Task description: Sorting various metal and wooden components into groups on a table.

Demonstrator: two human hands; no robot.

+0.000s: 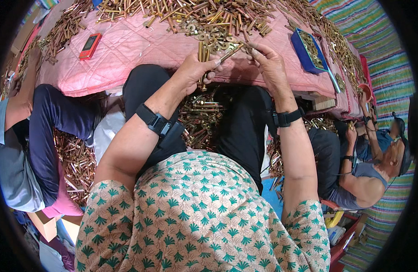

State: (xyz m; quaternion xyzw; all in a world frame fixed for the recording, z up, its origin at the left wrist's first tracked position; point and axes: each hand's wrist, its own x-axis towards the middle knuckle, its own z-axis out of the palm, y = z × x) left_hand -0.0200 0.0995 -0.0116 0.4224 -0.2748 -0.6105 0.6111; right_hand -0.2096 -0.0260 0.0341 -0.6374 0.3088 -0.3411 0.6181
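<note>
My left hand grips a bundle of brass rods standing upright at the near edge of a pink quilted table. One more brass rod slants from that hand toward my right hand, whose fingertips pinch its far end. Just beyond both hands lies a heap of brass rods and washers. More brass parts lie in a heap between my knees below the table edge. Both wrists wear black bands.
A red phone lies on the cloth at left. A blue tray of brass pieces sits at right. One person sits at my left, another at my right. Brass rods cover the floor.
</note>
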